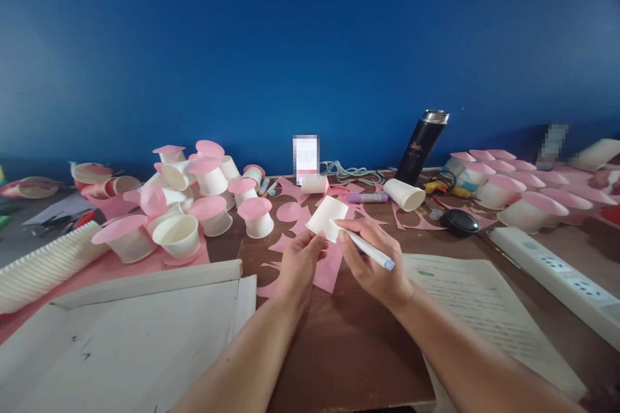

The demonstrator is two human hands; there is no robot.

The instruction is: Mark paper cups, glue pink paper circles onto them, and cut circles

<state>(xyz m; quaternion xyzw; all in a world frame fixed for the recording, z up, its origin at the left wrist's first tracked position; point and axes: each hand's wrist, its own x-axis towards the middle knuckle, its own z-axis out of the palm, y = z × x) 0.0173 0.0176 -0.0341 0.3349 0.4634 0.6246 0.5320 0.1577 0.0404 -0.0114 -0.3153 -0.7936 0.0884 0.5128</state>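
My left hand (303, 261) grips a small white paper cup (325, 216) by its lower end, tilted above the table. In my right hand (375, 258) is a white marker pen (371, 250) with a pale blue end toward me. The pen's tip is at the cup's side; whether it touches is hard to tell. Below the cup lie pink paper scraps (332, 271). Just behind it another white cup (314, 184) rests on its side. A purple marker (367, 197) lies beyond my right hand, near a tipped paper cup (404, 195).
Several cups with pink paper discs (255, 210) crowd the left, beside a stack of nested cups (48, 264). More pink-topped cups (501, 187) stand at right, near a power strip (557, 277). A black thermos (419, 151) leans at the blue wall (290, 45). An open book (477, 316) lies right.
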